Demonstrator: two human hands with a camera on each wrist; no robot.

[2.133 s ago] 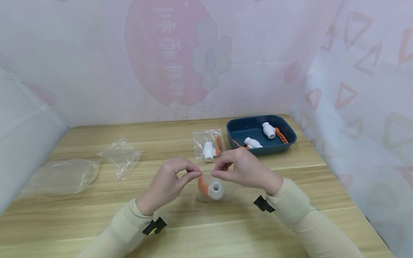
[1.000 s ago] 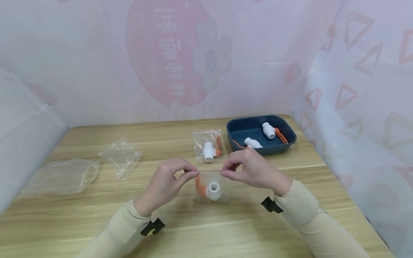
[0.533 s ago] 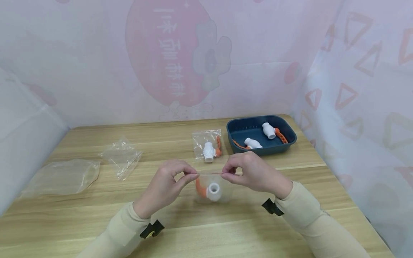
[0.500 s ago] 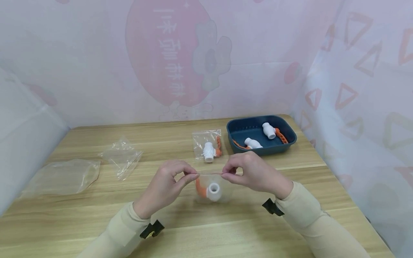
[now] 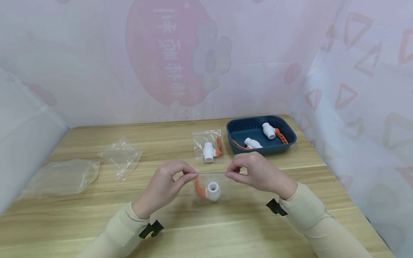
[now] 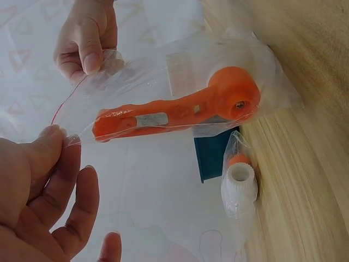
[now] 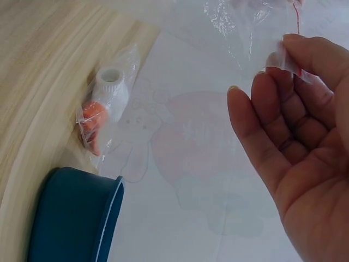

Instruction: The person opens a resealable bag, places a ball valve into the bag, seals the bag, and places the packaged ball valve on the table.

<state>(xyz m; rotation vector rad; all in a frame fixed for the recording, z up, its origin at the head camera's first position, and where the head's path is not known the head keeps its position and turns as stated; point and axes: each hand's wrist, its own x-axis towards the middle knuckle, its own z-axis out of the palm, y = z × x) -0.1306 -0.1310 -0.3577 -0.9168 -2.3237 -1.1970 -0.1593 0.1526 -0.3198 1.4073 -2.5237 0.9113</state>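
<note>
A clear zip-lock bag (image 6: 158,68) with a red line along its mouth hangs between my two hands. Inside it sits a white ball valve (image 5: 213,191) whose orange handle (image 6: 180,112) points up toward the mouth. My left hand (image 5: 167,182) pinches the left end of the bag's top edge between thumb and index finger. At the right end of that edge, my right hand (image 5: 258,175) pinches with thumb and forefinger. Between them the edge is stretched nearly straight. The bag's lower end is close over the table in the left wrist view.
Behind the hands lies another bagged valve (image 5: 208,152). A dark blue tray (image 5: 238,152) at the back right holds two loose valves, one white body (image 5: 252,143) partly hidden by its wall. Two clear bags without valves, a crumpled bag (image 5: 122,157) and a flat bag (image 5: 64,177), lie left.
My right hand has slid to the right along the bag's top edge, and the left has shifted slightly left. More of the edge now shows between them.
</note>
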